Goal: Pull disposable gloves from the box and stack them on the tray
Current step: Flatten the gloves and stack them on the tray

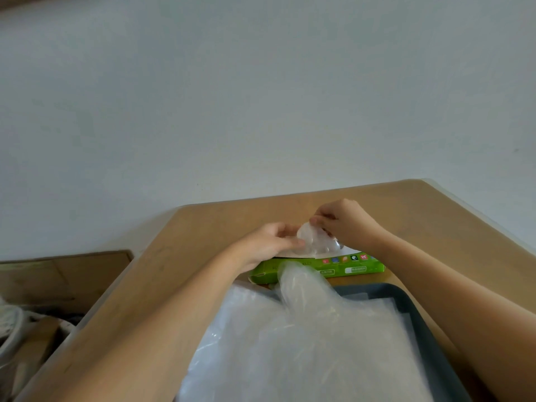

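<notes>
Both bare forearms reach forward from the near edge of the wooden table (203, 227) and meet over the green glove box (319, 269), which lies flat past the far rim of the tray, towards the table's far edge. The left hand (272, 242) is turned palm inward, its thumb and fingers pinching the left side of a crumpled clear disposable glove (313, 242) that rises out of the box's top. The right hand (345, 221) sits slightly higher and farther, knuckles up, fingers curled and pinching the glove's top edge. The dark grey tray (412, 306) occupies the near right part of the table and carries a stack of clear gloves (304, 343), one of them bulging up towards the box. An open cardboard carton (58, 274) stands off the table's left edge.
</notes>
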Demonstrator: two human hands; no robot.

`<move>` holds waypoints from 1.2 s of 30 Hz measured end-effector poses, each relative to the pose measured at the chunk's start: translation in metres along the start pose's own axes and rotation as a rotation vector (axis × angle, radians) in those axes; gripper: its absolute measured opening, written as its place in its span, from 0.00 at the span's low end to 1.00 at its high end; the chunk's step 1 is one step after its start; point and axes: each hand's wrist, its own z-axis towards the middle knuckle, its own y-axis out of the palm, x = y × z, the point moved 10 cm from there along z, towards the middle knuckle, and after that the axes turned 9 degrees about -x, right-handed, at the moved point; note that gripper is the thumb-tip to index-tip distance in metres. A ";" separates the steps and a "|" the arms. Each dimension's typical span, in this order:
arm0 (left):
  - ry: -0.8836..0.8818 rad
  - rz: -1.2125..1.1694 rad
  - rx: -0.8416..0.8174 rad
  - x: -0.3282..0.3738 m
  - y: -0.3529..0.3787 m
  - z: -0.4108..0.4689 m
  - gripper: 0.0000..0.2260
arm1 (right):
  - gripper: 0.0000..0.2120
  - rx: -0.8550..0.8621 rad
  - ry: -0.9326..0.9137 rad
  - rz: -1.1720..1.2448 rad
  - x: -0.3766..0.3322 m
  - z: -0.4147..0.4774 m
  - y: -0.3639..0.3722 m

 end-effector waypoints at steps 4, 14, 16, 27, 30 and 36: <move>-0.018 0.155 -0.004 -0.001 0.002 0.000 0.19 | 0.15 0.098 0.133 0.017 0.026 0.006 -0.008; -0.014 0.290 -0.020 0.004 0.008 -0.001 0.12 | 0.15 0.182 0.087 0.896 0.043 0.001 -0.024; -0.032 0.172 -0.059 0.003 0.009 -0.004 0.10 | 0.16 0.155 0.080 0.702 0.031 0.001 -0.027; 0.332 0.112 0.493 0.058 -0.026 -0.029 0.19 | 0.09 0.095 0.175 0.268 0.015 -0.002 -0.038; 0.679 0.639 0.417 0.104 0.021 -0.046 0.17 | 0.14 0.040 0.269 0.501 0.022 -0.005 -0.028; 0.396 0.960 0.051 0.057 0.063 -0.011 0.25 | 0.16 -0.026 0.234 0.858 0.030 -0.003 -0.020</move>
